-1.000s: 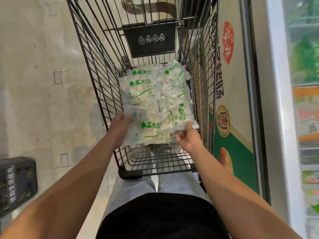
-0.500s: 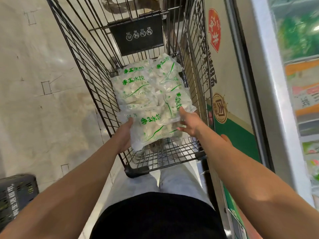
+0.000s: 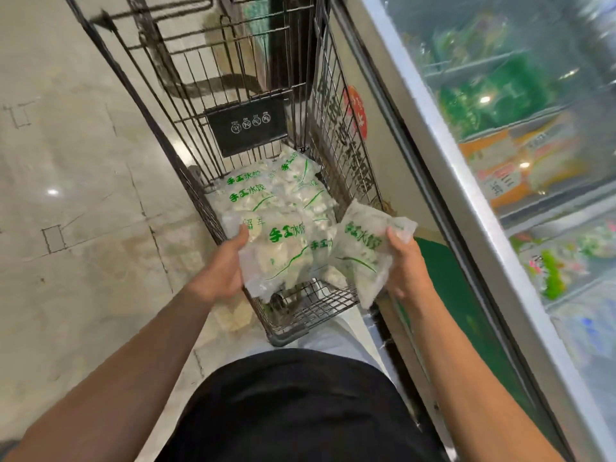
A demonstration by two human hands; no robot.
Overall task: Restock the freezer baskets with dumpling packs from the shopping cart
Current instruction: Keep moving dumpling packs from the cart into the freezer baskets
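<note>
Over cart (image 3: 186, 181), both hands' grip clutching dumpling packs (image 3: 283, 251), green "手工水饺"

Both arms reached forward; the left hand (image 3: 222, 268) and right hand (image 3: 405, 261) each had fingers curled, thumbs on top, gripping.

Bright overhead light is glinting off the glossy floor (image 3: 53, 191) in small hot spots. The freezer glass (image 3: 520, 135) is glaring and smearing its contents into blur. Wide-angle distortion is bending the cart wires (image 3: 186, 95) near the edges, where motion blur is softening detail.
</note>
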